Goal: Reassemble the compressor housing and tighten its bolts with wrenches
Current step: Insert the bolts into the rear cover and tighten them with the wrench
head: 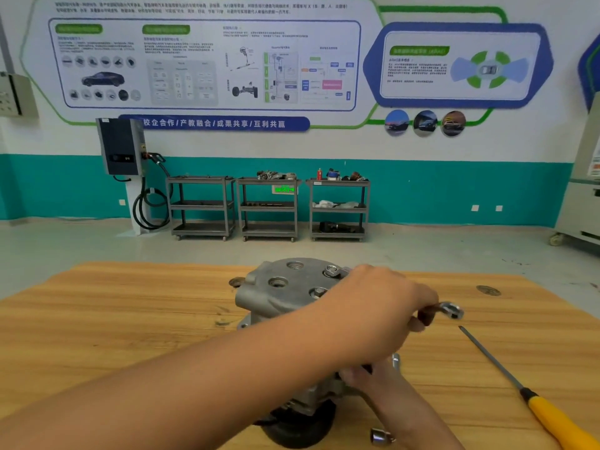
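- While the compressor housing [285, 287] stands at the middle of the wooden table [130, 319], I see its grey cover facing up, with two bolts [331, 271] seated near the cover's right edge.
- The left hand [389, 303] reaches across the cover from the left and is clenched round a wrench [451, 310]. The wrench's ring end sticks out past the fingers to the right. Its other end is hidden under the hand, close to the bolts.
- The right hand [360, 375] comes in from the lower right and lies against the housing's lower body, just under the left forearm. From my view I cannot tell whether it grasps anything.
- A black pulley [298, 427] sits at the compressor's near end.
- A screwdriver [519, 384] with a yellow handle lies on the table to the right, apart from the housing, its tip pointing toward the wrench.
- A small shiny socket [381, 436] lies beside the right forearm.
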The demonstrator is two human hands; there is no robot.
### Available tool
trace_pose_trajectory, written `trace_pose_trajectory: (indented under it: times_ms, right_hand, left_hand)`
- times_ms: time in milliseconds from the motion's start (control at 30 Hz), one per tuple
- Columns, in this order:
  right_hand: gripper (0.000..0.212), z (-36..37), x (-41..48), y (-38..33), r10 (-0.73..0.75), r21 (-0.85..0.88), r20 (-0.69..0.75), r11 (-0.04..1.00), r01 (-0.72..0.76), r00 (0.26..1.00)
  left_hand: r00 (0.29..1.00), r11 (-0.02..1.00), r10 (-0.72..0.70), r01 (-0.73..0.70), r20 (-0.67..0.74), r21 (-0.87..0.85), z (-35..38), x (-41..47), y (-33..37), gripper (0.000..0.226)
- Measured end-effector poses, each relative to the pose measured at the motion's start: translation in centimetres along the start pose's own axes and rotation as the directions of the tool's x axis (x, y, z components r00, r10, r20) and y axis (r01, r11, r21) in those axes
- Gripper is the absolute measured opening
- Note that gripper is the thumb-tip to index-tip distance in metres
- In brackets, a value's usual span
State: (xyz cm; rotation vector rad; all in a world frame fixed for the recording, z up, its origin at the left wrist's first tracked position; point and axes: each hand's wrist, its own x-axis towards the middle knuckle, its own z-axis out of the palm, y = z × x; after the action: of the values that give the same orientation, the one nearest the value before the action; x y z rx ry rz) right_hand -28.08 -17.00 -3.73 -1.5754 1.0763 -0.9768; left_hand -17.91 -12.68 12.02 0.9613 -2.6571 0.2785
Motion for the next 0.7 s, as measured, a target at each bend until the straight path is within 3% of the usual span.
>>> trace_pose_trajectory:
  times_ms: [33, 67, 167, 200, 267, 333, 400, 567, 600, 700]
  right_hand:
    - [0.04, 0.1, 0.1, 0.0, -0.024, -0.07, -0.006, 0.997, 0.023, 1.0]
    - [0.035, 0.3, 0.2, 0.1, -0.049, -0.093, -0.004, 0.995, 0.048, 0.999]
    - [0.036, 0.8, 0.3, -0.1, -0.067, -0.025, 0.018, 0.997, 0.068, 0.998]
    - [0.042, 0.8, 0.1, -0.2, -0.089, 0.009, 0.024, 0.996, 0.089, 0.996]
    - [0.074, 0.8, -0.1, -0.3, -0.122, 0.168, 0.041, 0.979, 0.113, 0.992]
    - [0.103, 0.7, -0.3, 0.0, -0.105, 0.281, 0.064, 0.956, 0.084, 0.992]
    - [0.113, 0.6, -0.4, 0.3, -0.089, 0.303, 0.066, 0.951, 0.065, 0.994]
    - [0.107, 0.6, -0.1, 0.3, -0.109, 0.277, 0.064, 0.957, 0.087, 0.992]
    - [0.106, 0.6, -0.1, 0.4, -0.113, 0.281, 0.071, 0.956, 0.089, 0.991]
    - [0.105, 0.7, 0.0, 0.4, -0.126, 0.292, 0.092, 0.952, 0.094, 0.988]
  left_hand:
    - [0.998, 1.0, 0.018, -0.018, -0.06, 0.001, 0.2, -1.2, -0.1, 0.013]
    - [0.994, 1.0, 0.017, -0.019, -0.109, -0.016, 0.3, -2.4, -0.3, 0.025]
    - [0.971, 0.964, -0.084, 0.022, -0.225, -0.265, 0.2, -6.0, -0.6, 0.044]
    - [0.954, 0.931, -0.15, 0.048, -0.261, -0.361, 0.2, -7.1, -0.9, 0.044]
    - [0.903, 0.856, -0.295, 0.104, -0.313, -0.507, 0.0, -9.0, -1.7, 0.039]
    - [0.831, 0.821, -0.389, 0.118, -0.397, -0.558, 0.3, -10.3, -2.8, 0.029]
    - [0.769, 0.797, -0.459, 0.133, -0.446, -0.59, 0.2, -10.9, -3.5, 0.027]
    - [0.639, 0.72, -0.645, 0.323, -0.42, -0.615, 0.3, -11.3, -7.4, 0.017]
    - [0.628, 0.703, -0.673, 0.379, -0.391, -0.602, 0.2, -11.0, -8.5, 0.006]
    - [0.616, 0.61, -0.747, 0.484, -0.251, -0.627, 0.1, -9.6, -11.4, 0.011]
